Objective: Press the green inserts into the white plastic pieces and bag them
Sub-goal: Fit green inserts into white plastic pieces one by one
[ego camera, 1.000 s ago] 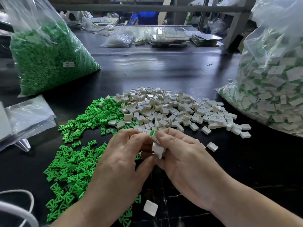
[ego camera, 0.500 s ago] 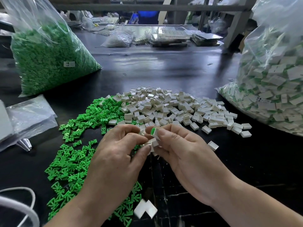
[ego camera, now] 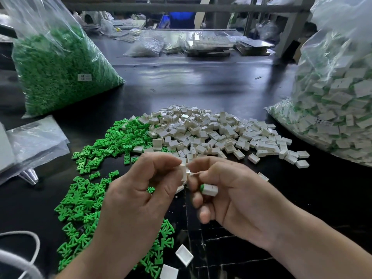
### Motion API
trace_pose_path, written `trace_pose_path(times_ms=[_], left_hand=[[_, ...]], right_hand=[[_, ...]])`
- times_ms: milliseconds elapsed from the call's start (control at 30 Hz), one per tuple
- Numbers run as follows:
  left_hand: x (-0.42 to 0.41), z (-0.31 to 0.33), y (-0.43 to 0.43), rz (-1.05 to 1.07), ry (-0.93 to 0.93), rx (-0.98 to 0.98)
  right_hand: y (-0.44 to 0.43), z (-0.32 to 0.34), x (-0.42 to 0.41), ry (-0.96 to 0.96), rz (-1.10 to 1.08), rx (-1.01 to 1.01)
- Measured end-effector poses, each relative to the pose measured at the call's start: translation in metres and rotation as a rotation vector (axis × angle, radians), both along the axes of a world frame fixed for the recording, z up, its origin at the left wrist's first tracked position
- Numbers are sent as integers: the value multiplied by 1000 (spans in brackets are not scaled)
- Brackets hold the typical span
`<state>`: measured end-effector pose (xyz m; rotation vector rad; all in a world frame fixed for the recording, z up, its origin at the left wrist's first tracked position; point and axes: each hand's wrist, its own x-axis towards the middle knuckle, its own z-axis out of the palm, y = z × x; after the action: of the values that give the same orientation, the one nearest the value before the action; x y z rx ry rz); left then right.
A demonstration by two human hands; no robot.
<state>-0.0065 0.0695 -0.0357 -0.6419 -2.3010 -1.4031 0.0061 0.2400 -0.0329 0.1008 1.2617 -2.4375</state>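
My left hand and my right hand meet above the table's near middle. Both pinch small white plastic pieces between thumb and fingertips. Lower in my right hand's curled fingers sits a white piece with a green insert in it. Loose green inserts spread left of my hands. A heap of white plastic pieces lies just beyond them. Two white pieces lie on the table near the bottom edge.
A big clear bag of green inserts stands at the back left. A big clear bag of assembled white-and-green pieces stands at the right. Flat empty plastic bags lie at the left, a white cord at bottom left.
My hands have drawn slightly apart and shifted the pieces. The assembled piece with the green insert has moved from my fingertips down into my right hand's curled fingers.
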Motion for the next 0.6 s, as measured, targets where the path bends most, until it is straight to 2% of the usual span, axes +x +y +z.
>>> trace_pose_path(times_ms=[100,200,267,367,600], left_hand=[[-1,0,0,33,75,-103],[-5,-3,-2,-4,92,-104],[-7,-3,-5,-38,59,-97],[-13,-3,-14,65,-36,-144],[-29,-11,-30,182,-140,-829]], right_hand=[[-3,-1,3,16,112,37],[-4,-4,3,26,89,21],[-5,-6,2,33,56,56],[-3,-7,0,30,-18,106],[12,-5,-5,47,-122,171]])
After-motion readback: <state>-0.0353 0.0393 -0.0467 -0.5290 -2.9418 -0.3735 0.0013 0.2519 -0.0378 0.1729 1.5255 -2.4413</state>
